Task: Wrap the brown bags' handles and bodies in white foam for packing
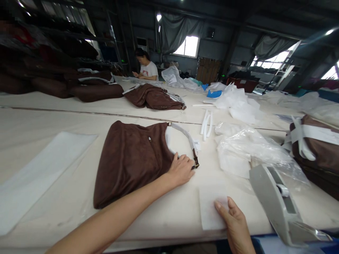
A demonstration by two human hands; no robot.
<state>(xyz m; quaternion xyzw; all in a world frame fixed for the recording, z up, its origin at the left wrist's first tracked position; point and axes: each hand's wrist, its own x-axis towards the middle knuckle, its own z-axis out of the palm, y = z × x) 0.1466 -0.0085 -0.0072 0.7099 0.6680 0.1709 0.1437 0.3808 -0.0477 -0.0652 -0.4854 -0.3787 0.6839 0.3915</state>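
Note:
A brown handbag (132, 158) lies flat on the cream-covered table, its zip facing up. Its strap (185, 132), wrapped in white, curves out to the right and ends at a dark buckle. My left hand (181, 169) is closed on the bag's upper corner beside that buckle, and its fingertips are partly hidden. Between thumb and fingers, my right hand (234, 220) pinches a small white sheet of paper (212, 208) above the table's near edge. The sheet is apart from the bag.
A grey tape dispenser (275, 201) stands at the right, by clear plastic bags (246, 141) and a wrapped brown bag (317, 141). White paper (45, 173) lies left. Further back are white strips (206, 125), more brown bags (156, 97) and a seated person (148, 68).

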